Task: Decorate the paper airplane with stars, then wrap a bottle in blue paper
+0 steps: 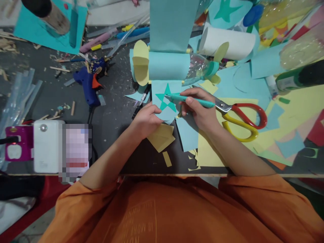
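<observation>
My right hand [198, 106] is closed on a teal marker [197, 100], whose tip touches a green star [170, 105] on a light blue paper flap [155, 88]. Part of the star's middle is still pale. My left hand [149, 119] pinches the lower left edge of this flap. Just above, the flap adjoins a bottle wrapped in light blue paper [169, 65], with yellow paper ovals [141, 64] at its left end and a teal cap [212, 69] at its right. Another blue panel [172, 23] extends upward from the wrapped bottle.
Red-and-yellow scissors [239, 116] lie right of my right hand on paper. A blue glue gun [88, 84], a white power bank [48, 145] and a phone [77, 145] are at left. Bottles, a white roll [227, 42] and paper scraps crowd the right.
</observation>
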`<move>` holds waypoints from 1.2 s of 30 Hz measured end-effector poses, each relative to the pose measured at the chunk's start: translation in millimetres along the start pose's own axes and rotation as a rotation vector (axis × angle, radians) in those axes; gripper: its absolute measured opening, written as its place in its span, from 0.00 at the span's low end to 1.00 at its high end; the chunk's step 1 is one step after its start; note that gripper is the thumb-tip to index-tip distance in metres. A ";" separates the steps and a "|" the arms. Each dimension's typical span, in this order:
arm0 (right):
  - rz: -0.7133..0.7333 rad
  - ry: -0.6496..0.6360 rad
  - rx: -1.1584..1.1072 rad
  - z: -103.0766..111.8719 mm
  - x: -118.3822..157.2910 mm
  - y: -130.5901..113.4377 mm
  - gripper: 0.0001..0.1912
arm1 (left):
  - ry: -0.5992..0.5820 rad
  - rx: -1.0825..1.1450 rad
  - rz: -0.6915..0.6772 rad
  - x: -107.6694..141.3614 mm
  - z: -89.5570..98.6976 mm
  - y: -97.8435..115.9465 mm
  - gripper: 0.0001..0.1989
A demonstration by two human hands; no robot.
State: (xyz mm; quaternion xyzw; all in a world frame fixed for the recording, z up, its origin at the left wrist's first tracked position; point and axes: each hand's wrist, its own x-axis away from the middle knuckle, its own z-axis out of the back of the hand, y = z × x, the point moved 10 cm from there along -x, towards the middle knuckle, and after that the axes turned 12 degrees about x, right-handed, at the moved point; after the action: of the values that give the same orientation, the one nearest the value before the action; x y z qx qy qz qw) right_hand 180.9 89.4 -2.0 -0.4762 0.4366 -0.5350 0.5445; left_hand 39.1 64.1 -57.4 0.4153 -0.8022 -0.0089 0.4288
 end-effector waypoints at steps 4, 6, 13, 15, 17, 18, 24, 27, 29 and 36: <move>0.000 -0.002 0.021 -0.5 0.3 1.8 0.18 | -0.115 -0.081 -0.046 3.4 -14.5 5.0 0.10; 0.003 0.005 0.029 0.1 0.1 1.4 0.17 | -0.142 -0.091 -0.050 4.3 -18.5 6.2 0.10; 0.009 0.024 0.030 0.5 0.5 -0.9 0.13 | -0.149 -0.123 -0.068 6.6 -20.5 8.0 0.12; 0.007 0.024 0.043 0.1 0.8 -0.8 0.13 | -0.129 -0.144 -0.090 6.7 -18.9 10.1 0.12; 0.007 0.016 0.049 -0.8 1.4 -0.8 0.13 | -0.121 -0.160 -0.106 5.9 -17.6 11.8 0.12; 0.007 0.009 0.050 -1.3 1.8 -0.9 0.12 | -0.127 -0.164 -0.109 5.3 -17.4 12.1 0.12; 0.028 -0.022 0.014 -3.1 3.1 -3.4 0.05 | -0.220 -0.218 -0.111 1.2 -18.2 11.1 0.06; 0.036 -0.036 0.014 -4.7 2.9 -3.8 0.06 | -0.247 -0.264 -0.135 0.4 -20.2 12.4 0.06; 0.036 -0.038 0.021 -5.3 2.9 -3.6 0.07 | -0.255 -0.277 -0.138 0.2 -21.6 12.3 0.07; 0.079 -0.010 0.020 -1.5 2.6 -5.0 0.12 | -0.217 -0.311 -0.159 -2.5 -15.0 13.9 0.07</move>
State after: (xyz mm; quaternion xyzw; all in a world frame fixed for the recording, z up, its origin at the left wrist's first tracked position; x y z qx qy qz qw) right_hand 178.6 86.9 2.8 -0.4557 0.4470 -0.5149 0.5722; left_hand 41.2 80.0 -44.5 0.4027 -0.7974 -0.2111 0.3968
